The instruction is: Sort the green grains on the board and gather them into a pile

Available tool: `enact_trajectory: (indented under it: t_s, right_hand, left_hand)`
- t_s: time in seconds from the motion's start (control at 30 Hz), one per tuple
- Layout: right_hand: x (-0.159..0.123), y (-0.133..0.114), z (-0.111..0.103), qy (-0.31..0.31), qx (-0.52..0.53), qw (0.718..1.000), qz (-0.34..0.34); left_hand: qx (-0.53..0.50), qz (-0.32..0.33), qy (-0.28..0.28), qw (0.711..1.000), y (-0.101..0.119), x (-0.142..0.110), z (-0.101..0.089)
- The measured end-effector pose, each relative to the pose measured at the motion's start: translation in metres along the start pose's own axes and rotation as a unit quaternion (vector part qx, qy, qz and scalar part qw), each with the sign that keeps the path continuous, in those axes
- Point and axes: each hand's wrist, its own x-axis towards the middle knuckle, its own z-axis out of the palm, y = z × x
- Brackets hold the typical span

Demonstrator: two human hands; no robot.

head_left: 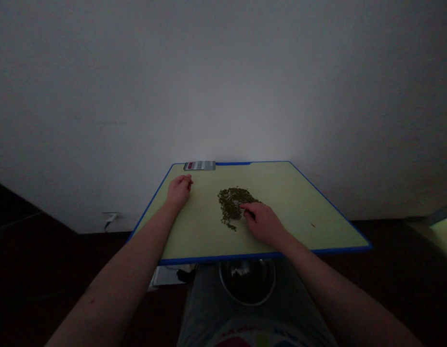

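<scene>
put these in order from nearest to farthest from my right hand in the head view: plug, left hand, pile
Measured from the right hand:
1. pile, right at its fingertips, mid-board
2. left hand, over on the board's left side
3. plug, beyond the board, low on the wall at left

Granules approx. mid-tabletop, flat item at far L edge, wall behind, bowl on lap below near edge.

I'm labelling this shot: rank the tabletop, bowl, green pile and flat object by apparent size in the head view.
Tabletop
Bowl and green pile: too close to rank; bowl partly hidden
Flat object
</scene>
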Motion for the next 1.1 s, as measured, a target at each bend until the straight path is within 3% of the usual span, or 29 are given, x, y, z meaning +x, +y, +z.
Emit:
enact_trajectory:
  t_s: [0.27,1.1]
  right_hand:
    - [0.002,-0.003,0.001,0.006,-0.005,1.000,-0.002]
    - [0.000,-0.008,0.000,0.000,-0.008,1.000,-0.001]
  left_hand:
    - [0.004,-0.001,0.007,1.000,0.006,-0.003,0.001]
    - [-0.005,0.016,-0.005,1.000,-0.006,0.003,-0.002]
